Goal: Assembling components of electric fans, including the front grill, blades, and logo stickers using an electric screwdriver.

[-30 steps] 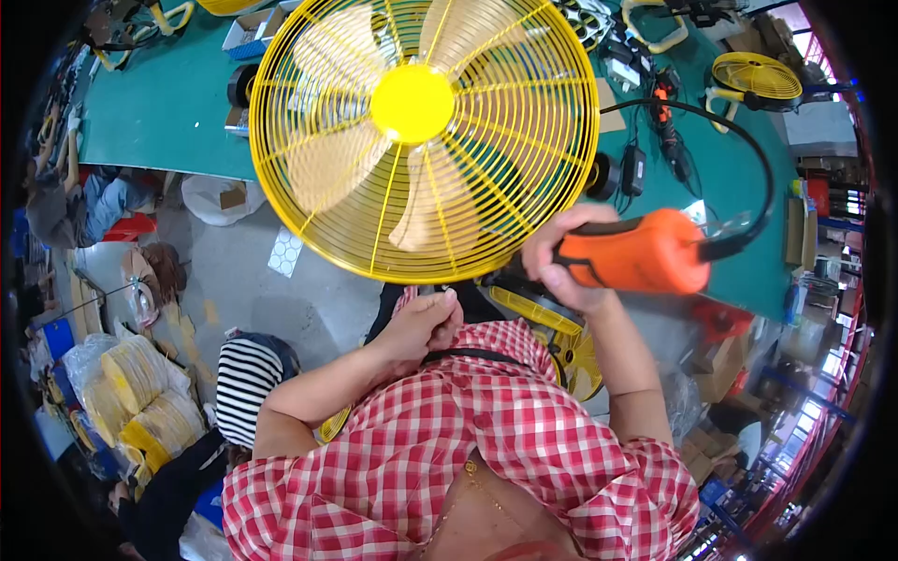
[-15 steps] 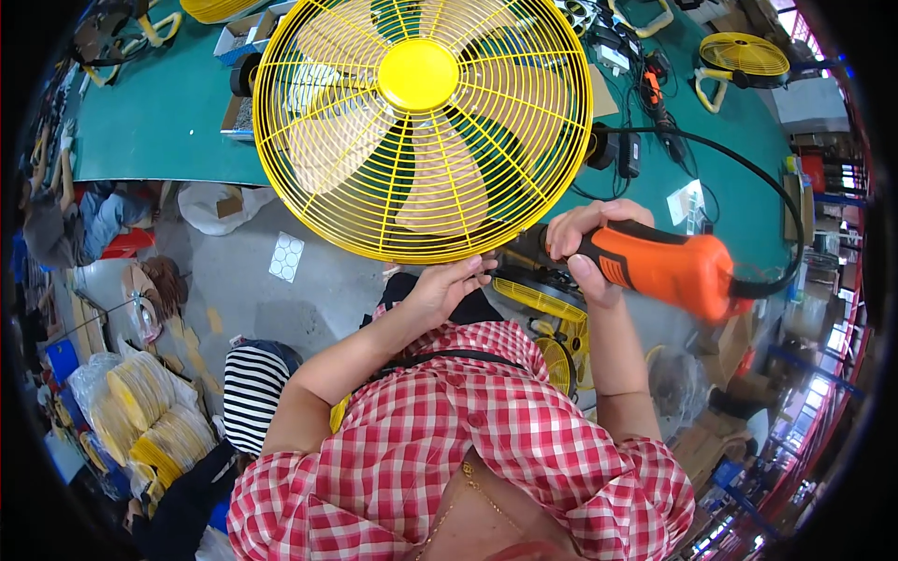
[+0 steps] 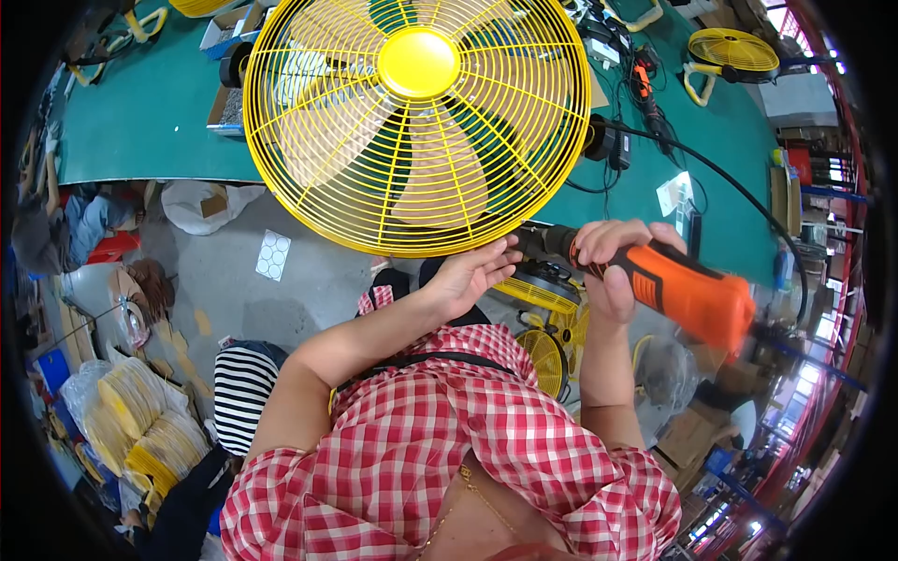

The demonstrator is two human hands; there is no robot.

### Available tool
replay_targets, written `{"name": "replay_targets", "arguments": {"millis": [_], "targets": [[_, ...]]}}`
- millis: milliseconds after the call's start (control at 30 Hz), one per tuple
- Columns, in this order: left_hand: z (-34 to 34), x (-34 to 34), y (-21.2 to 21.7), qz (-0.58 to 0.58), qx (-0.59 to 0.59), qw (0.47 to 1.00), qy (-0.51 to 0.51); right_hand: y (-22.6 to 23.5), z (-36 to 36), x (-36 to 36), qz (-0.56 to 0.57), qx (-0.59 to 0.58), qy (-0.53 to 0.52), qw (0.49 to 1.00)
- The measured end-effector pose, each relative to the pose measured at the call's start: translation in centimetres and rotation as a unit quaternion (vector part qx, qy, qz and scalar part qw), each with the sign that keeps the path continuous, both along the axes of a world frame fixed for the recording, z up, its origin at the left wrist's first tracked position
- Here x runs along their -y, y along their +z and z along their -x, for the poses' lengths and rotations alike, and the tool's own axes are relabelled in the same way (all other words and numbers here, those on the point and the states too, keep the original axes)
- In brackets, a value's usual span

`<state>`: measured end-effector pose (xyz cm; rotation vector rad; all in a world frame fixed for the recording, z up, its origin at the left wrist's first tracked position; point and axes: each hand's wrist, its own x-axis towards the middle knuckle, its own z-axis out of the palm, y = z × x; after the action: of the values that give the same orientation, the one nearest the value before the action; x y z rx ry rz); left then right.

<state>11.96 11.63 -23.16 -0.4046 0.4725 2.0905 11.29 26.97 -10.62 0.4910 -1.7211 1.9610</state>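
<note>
A large round fan (image 3: 440, 178) with a yellow wire guard, a yellow hub and pale blades stands in front of me at the green table. My left hand (image 3: 472, 278) is at the guard's near lower rim, its fingers bent together; what they pinch, if anything, is hidden. Wrapped in my right hand (image 3: 613, 257) is an orange and black corded power screwdriver (image 3: 687, 290). Its dark front end points left toward the rim, close to my left fingertips. Whether its tip touches the fan cannot be made out.
Small parts fill cardboard boxes (image 3: 224, 107) on the green table (image 3: 140, 122). Another orange tool (image 3: 645, 89) lies among cables at the right. Smaller yellow fans (image 3: 734, 56) stand around. A person in a striped garment (image 3: 248, 397) is at lower left, near stacked yellow guards (image 3: 150, 421).
The screwdriver has moved right with my right hand, and its rear end has tipped lower. My left hand has shifted slightly right along the rim. The whole view has shifted a little.
</note>
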Motion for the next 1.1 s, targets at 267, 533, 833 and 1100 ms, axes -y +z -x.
{"name": "replay_targets", "arguments": {"millis": [267,533,833,1100], "targets": [[-0.2,-0.1,0.0,0.018,0.026,0.998,0.053,-0.5,1.5,0.2,-0.004,-0.004,0.021,1.000],[-0.4,1.1,0.0,0.010,0.030,0.998,0.051,-0.8,1.8,0.2,-0.008,-0.005,0.036,0.999],[-0.5,1.8,-0.2,0.009,0.027,0.999,0.034,-0.5,1.7,0.4,-0.048,-0.008,0.022,0.999],[-0.2,1.9,-0.5,0.041,-0.005,0.999,0.008,-0.2,2.1,0.6,-0.118,-0.018,0.064,0.991]]}}
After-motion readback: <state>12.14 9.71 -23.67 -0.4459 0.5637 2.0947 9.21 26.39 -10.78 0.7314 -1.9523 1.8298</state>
